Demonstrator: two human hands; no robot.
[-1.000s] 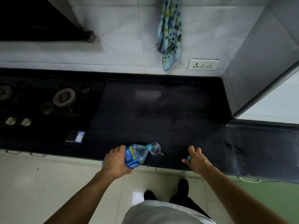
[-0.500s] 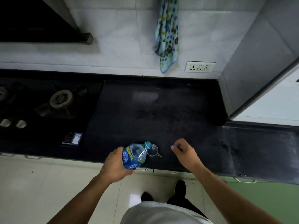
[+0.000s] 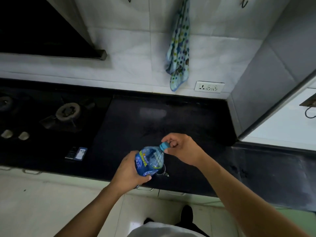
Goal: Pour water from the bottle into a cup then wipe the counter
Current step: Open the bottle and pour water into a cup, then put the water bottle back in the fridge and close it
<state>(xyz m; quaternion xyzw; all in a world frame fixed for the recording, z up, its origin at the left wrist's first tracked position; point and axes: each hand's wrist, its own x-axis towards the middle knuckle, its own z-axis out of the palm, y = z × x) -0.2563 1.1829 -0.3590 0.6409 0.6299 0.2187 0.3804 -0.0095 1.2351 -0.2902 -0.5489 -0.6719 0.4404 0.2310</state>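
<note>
My left hand [image 3: 129,170] grips the body of a clear plastic water bottle [image 3: 150,159] with a blue and yellow label, held above the front of the black counter [image 3: 171,120]. The bottle's neck points up and away from me. My right hand [image 3: 183,148] has its fingers closed around the blue cap [image 3: 164,145] at the bottle's top. A small clear glass cup [image 3: 163,171] with a handle stands on the counter right under the bottle, mostly hidden by it. A blue dotted cloth [image 3: 179,53] hangs on the tiled wall behind the counter.
A gas hob with a round burner [image 3: 68,111] and two pale knobs [image 3: 15,135] fills the counter's left side. A wall socket [image 3: 209,86] sits under the cloth. A grey cabinet side [image 3: 273,82] bounds the counter on the right. The floor [image 3: 51,202] lies below.
My left hand has tipped the bottle from pointing at the cup to neck-up and raised it. My right hand moved left from the counter edge onto the blue cap.
</note>
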